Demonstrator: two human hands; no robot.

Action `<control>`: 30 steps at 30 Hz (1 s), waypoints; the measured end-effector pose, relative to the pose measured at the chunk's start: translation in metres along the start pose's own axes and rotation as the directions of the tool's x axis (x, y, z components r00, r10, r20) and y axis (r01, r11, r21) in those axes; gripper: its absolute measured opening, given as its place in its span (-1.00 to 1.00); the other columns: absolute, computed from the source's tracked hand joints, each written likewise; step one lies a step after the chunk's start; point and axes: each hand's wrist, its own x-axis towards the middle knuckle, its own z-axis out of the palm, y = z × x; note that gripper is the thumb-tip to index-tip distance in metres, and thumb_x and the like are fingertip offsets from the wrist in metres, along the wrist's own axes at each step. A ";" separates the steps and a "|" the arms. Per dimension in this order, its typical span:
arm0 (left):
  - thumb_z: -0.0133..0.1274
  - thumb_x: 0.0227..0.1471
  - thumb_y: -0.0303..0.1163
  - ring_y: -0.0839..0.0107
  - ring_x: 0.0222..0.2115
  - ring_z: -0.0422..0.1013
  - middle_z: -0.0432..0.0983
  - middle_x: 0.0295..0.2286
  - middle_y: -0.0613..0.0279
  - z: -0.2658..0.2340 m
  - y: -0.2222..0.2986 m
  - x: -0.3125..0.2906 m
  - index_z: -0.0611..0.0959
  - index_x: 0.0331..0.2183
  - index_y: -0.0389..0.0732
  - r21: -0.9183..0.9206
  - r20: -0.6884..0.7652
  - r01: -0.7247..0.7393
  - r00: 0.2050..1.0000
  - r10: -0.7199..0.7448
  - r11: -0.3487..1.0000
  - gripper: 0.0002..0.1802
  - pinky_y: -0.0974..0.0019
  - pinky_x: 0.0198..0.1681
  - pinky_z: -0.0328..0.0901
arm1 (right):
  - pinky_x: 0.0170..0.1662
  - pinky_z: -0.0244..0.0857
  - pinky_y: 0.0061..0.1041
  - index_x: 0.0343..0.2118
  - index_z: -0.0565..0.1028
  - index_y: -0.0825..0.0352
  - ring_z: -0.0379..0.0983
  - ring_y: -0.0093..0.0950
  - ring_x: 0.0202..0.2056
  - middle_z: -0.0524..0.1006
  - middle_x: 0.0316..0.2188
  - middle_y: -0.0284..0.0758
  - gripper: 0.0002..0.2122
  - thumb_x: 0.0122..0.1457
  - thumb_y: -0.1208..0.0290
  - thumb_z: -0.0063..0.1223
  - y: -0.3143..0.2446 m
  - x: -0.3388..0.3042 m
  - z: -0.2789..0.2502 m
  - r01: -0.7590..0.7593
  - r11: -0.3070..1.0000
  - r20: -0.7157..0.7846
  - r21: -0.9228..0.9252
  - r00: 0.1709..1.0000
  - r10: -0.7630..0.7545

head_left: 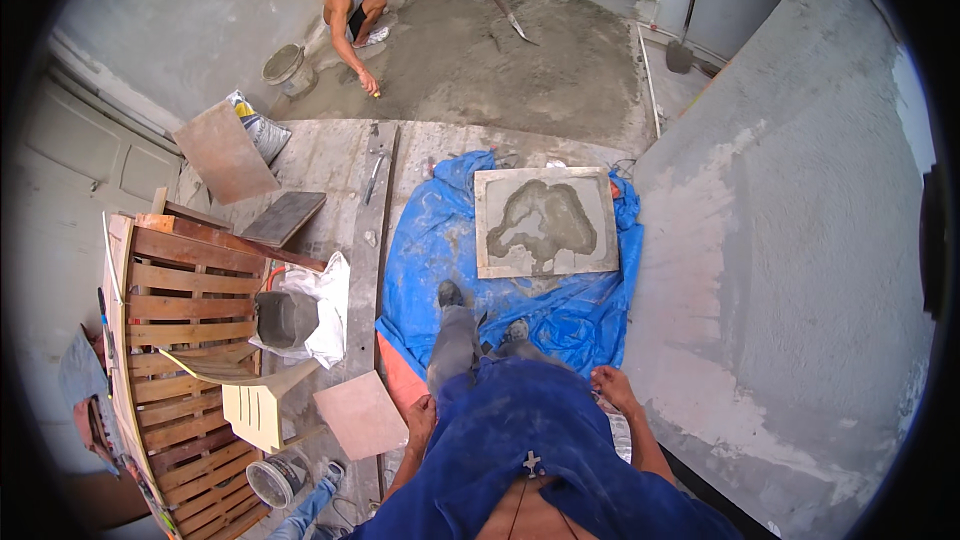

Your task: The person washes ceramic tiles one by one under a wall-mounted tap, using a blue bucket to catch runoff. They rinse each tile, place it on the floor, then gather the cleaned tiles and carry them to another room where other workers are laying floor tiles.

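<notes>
My left hand (pixel 422 416) hangs beside my left hip with its fingers curled inward; what they hold, if anything, is hidden. On the other side, my right hand (pixel 613 387) is closed near my right hip, and nothing shows clearly in it. Both are next to my dark blue shirt (pixel 530 430). In front of my feet, a square tile (pixel 483 245) lies on a crumpled blue tarp (pixel 425 240). Wet grey mortar (pixel 520 210) is spread unevenly across its upper face. A pinkish tile (pixel 360 414) lies to the left of my left hand.
A person in a red cap (pixel 352 10) squats at the grey mortar bed (pixel 440 60), near a bucket (pixel 289 71). Two shovels (pixel 495 0) (pixel 686 25) stand beyond. Leftward are a wooden pallet (pixel 195 305), a mortar-filled container (pixel 287 320), a white bucket (pixel 277 481) and another person's leg (pixel 310 510).
</notes>
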 end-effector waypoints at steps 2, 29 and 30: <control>-0.09 0.09 -0.34 0.61 -0.68 0.26 0.40 -0.66 0.39 -0.002 0.002 -0.007 0.62 -0.38 -0.28 -0.006 0.005 0.083 0.997 -0.083 0.997 -0.75 0.48 -0.59 0.22 | -0.39 0.30 -0.63 -0.24 0.47 0.41 0.42 -0.59 -0.45 0.51 -0.48 -0.36 -0.75 0.15 0.30 0.02 -0.015 -0.005 -0.004 -0.015 1.000 -0.018 0.001 1.000 0.015; 0.12 -0.01 -0.35 0.61 -0.61 0.34 0.51 -0.62 0.33 -0.004 0.038 0.027 0.66 -0.41 -0.36 -0.002 0.039 0.087 0.995 -0.087 0.996 -0.77 0.50 -0.49 0.27 | -0.39 0.28 -0.58 -0.25 0.50 0.40 0.42 -0.59 -0.48 0.52 -0.54 -0.36 -0.72 0.12 0.26 0.05 0.028 -0.020 -0.014 -0.026 0.998 -0.141 0.051 0.989 0.033; 0.12 -0.01 -0.32 0.61 -0.62 0.33 0.50 -0.63 0.34 -0.004 0.047 0.025 0.66 -0.42 -0.36 0.029 -0.027 0.104 0.994 -0.104 0.994 -0.74 0.48 -0.50 0.26 | -0.40 0.28 -0.58 -0.25 0.50 0.40 0.43 -0.60 -0.48 0.52 -0.54 -0.36 -0.72 0.12 0.26 0.05 0.026 -0.020 -0.017 -0.057 0.997 -0.126 0.041 0.990 0.062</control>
